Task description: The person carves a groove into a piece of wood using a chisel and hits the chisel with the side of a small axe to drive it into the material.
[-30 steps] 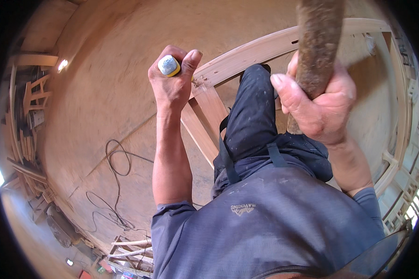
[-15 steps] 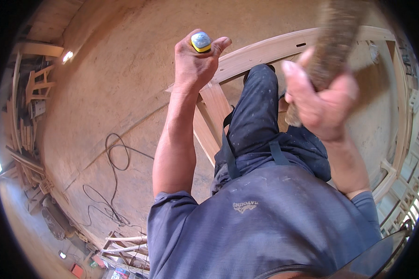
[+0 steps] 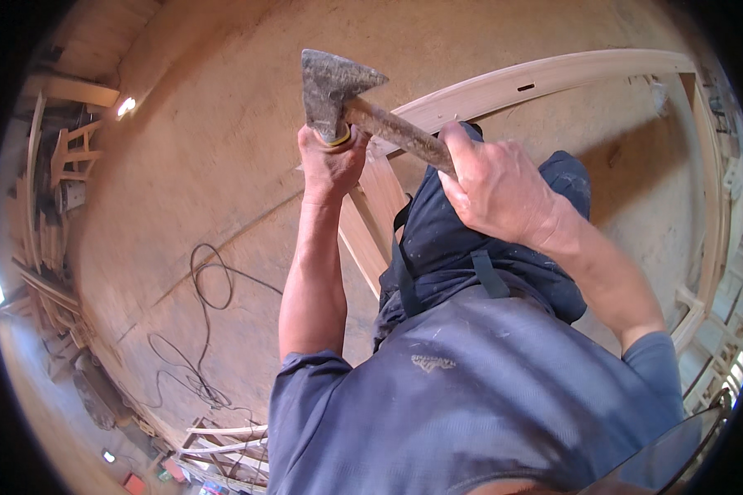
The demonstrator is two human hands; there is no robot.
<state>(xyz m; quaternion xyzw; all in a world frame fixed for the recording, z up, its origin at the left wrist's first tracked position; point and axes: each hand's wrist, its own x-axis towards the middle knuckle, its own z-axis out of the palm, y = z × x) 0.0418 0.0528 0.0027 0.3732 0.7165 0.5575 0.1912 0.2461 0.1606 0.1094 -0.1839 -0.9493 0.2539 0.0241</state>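
My left hand [image 3: 332, 165] is closed in an upright fist around a chisel [image 3: 339, 140], of which only a rim of the yellow handle's end shows; its blade is hidden below. In my right hand [image 3: 504, 186] is the wooden handle of a hatchet [image 3: 335, 87]. The hatchet's worn grey head lies over the chisel's end, its blunt back toward the fist and its wide edge facing away. Beneath, a pale wooden rail [image 3: 479, 97] with a small dark slot runs rightward from near my left hand, and another pale piece [image 3: 381, 194] runs back toward my legs.
A black cable [image 3: 202, 330] lies looped on the bare floor at the left. Wooden frames and offcuts [image 3: 74, 157] line the left side. More frame pieces [image 3: 227, 445] stand at the lower left, and others [image 3: 710, 214] at the right.
My right hand has swung the hatchet down and leftward from a raised position, bringing its head onto the chisel's end. My left hand has lowered slightly, still gripping the chisel.
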